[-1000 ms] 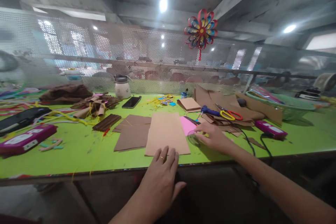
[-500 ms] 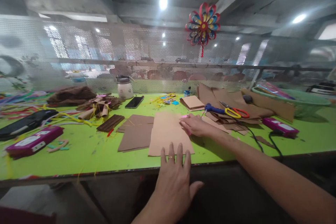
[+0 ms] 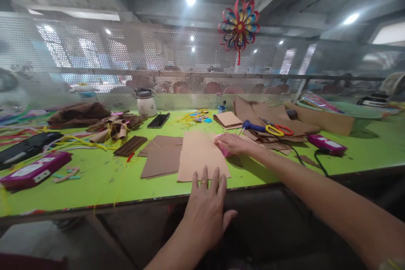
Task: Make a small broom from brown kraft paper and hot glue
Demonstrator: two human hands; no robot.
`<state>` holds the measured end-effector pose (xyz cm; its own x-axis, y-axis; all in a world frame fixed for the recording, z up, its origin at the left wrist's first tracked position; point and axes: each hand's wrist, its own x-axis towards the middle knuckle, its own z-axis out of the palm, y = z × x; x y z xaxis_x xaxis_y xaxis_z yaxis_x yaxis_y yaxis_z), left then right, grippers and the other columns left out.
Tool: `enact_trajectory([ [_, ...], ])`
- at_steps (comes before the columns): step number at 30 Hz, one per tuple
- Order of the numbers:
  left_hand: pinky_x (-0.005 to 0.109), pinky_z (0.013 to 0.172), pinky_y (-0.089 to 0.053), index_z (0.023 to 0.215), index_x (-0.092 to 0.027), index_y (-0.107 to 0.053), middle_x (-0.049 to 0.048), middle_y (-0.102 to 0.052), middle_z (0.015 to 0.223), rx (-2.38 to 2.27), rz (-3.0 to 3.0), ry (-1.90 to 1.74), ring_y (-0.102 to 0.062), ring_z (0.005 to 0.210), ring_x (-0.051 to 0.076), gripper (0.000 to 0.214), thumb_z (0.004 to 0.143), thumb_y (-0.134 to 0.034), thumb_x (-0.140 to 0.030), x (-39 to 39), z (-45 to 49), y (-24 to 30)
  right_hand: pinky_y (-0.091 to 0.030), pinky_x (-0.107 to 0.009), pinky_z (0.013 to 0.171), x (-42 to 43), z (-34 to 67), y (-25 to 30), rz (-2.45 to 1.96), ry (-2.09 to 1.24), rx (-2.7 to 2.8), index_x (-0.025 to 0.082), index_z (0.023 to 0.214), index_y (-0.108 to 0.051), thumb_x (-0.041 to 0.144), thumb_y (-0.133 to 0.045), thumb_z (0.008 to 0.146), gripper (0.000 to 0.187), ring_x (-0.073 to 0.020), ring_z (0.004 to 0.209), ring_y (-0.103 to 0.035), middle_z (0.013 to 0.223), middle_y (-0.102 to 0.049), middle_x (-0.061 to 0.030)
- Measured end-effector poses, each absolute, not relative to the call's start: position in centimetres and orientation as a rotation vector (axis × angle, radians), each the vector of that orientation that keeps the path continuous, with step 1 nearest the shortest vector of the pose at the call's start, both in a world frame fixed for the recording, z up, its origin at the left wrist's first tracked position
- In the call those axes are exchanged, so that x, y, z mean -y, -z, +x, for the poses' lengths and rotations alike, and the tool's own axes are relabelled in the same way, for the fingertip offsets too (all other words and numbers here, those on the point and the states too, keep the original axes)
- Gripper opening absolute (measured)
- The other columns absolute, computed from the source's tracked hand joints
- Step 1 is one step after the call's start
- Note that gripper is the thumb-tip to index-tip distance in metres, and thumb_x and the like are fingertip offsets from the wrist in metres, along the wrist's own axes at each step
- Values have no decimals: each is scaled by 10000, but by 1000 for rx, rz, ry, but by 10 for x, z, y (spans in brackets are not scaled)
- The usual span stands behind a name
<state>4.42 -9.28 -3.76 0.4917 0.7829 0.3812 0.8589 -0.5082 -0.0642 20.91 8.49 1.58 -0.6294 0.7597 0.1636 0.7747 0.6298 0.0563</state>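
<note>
Perforated panelling (image 3: 177, 57) rose behind a lime-green counter (image 3: 95, 168) under a grey ceiling with bright lamps, and a red, blue and yellow paper flower (image 3: 239, 27) hung above. At the near edge of the counter, a tan sheet (image 3: 199, 152) lay flat, its left side meeting some brown sheets (image 3: 163, 162). The left hand (image 3: 205, 211) reached to the tan sheet's near edge, palm down and fingers spread; its grip was open, with nothing in it. The right hand (image 3: 232, 142) was at the sheet's right edge, fingers bent over a piece of pink paper (image 3: 225, 152) that showed partly beneath them. Whether that grip had closed on the pink paper could not be told.

Beyond the right hand lay a blue-handled tool (image 3: 253, 125) and scissors (image 3: 274, 131) with yellow and orange handles, both by a heap of brown paper (image 3: 278, 114). Folded tan paper (image 3: 228, 120) sat just left of the heap. Farther left were a dark phone (image 3: 158, 120), a pale lidded jar (image 3: 146, 103) and dark brown strips (image 3: 130, 146).
</note>
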Motion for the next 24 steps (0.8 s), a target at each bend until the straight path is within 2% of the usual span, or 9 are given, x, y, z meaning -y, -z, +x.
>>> enact_trajectory([
  [7, 627, 1064, -192, 1421, -196, -336, 146, -352, 1479, 1409, -2512, 360, -259, 1346, 427, 695, 853, -447, -582, 93, 44, 29, -382, -289, 802, -81, 209, -11, -1242, 120, 2705, 184, 951, -627, 262, -357, 967, 281, -201, 937, -563, 983, -667, -84],
  [11, 641, 1045, -204, 1422, -236, -332, 140, -376, 1461, 1411, -2513, 341, -290, 1327, 430, 665, 859, -445, -572, 91, 45, 26, -387, -350, 867, -70, 208, -7, -1186, 130, 2668, 185, 981, -623, 292, -469, 920, 198, -236, 1048, -530, 1063, -650, -104],
  [14, 643, 1036, -219, 1410, -237, -352, 138, -379, 1458, 1404, -2526, 329, -303, 1316, 432, 631, 868, -440, -549, 90, 45, 24, -347, -388, 975, -53, 212, -7, -1121, 145, 2631, 168, 1093, -598, 303, -502, 905, 251, -243, 1190, -453, 1218, -594, -122],
  [17, 651, 1031, -215, 1408, -228, -354, 135, -392, 1451, 1401, -2536, 321, -303, 1312, 440, 623, 869, -451, -524, 88, 46, 23, -307, -405, 1037, -28, 221, -5, -975, 153, 2593, 153, 1151, -582, 315, -494, 913, 302, -240, 1243, -411, 1291, -553, -123],
  [20, 672, 1026, -192, 1398, -204, -371, 152, -391, 1449, 1417, -2524, 315, -295, 1310, 459, 633, 859, -462, -523, 88, 48, 24, -346, -433, 1007, -5, 229, 2, -882, 120, 2609, 154, 1135, -608, 294, -465, 930, 286, -248, 1198, -460, 1252, -586, -121],
  [24, 672, 1037, -166, 1395, -143, -374, 182, -349, 1473, 1429, -2518, 328, -263, 1325, 470, 666, 864, -419, -543, 90, 51, 29, -368, -459, 989, 8, 233, 8, -968, 54, 2600, 170, 1190, -597, 317, -466, 932, 324, -257, 1213, -464, 1280, -577, -122],
])
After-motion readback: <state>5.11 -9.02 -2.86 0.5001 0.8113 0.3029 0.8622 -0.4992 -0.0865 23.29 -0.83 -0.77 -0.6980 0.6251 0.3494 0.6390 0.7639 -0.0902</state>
